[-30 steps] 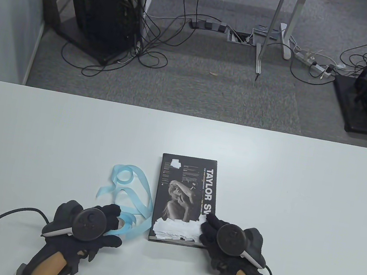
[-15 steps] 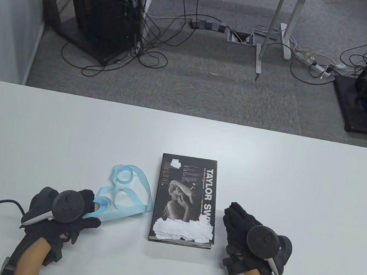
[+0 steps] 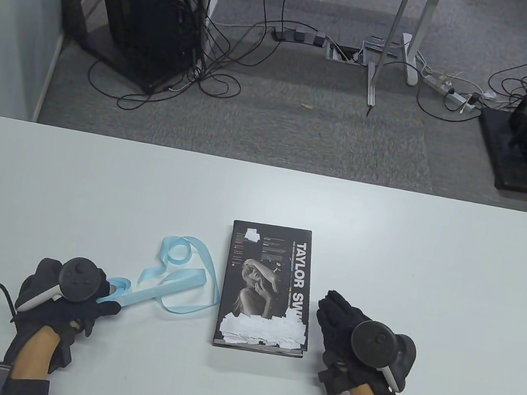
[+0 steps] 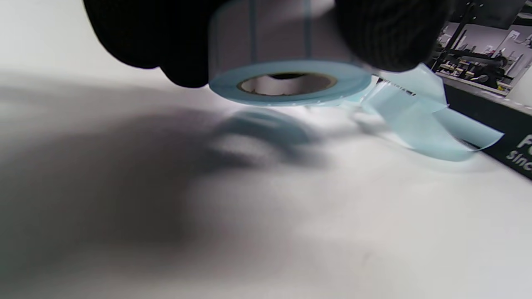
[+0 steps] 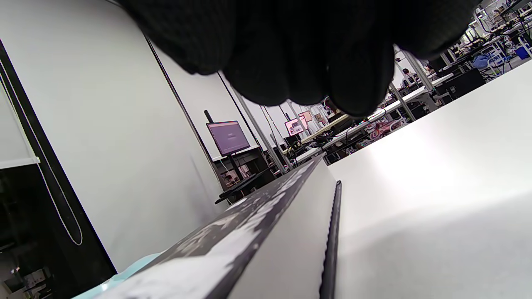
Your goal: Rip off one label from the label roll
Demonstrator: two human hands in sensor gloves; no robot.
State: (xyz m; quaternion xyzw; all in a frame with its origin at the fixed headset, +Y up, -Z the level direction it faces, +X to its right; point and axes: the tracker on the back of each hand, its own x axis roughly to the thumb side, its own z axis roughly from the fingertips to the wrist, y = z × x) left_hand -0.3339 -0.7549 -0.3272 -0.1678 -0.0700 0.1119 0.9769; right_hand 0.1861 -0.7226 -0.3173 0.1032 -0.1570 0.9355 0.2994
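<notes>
My left hand [image 3: 73,294] grips the light blue label roll [image 4: 286,72] at the table's front left and holds it just above the surface. A long strip of blue backing tape [image 3: 177,279] trails from the roll toward the book, curled in loops; it also shows in the left wrist view [image 4: 419,120]. The black book [image 3: 268,287] lies in the middle, with several white labels [image 3: 265,330] stuck on its near end. My right hand [image 3: 346,334] is beside the book's right edge, holding nothing, fingers pointing away from me. In the right wrist view the gloved fingers [image 5: 291,50] hang above the book [image 5: 266,232].
The white table [image 3: 434,268] stretches wide around the book. Beyond its far edge are floor cables, desk legs and a black computer tower [image 3: 148,14]. Glove cables run off the front edge at both sides.
My left hand has moved left with the roll, drawing the blue strip out straighter. My right hand lifted off the book's labels and moved to the right of the book.
</notes>
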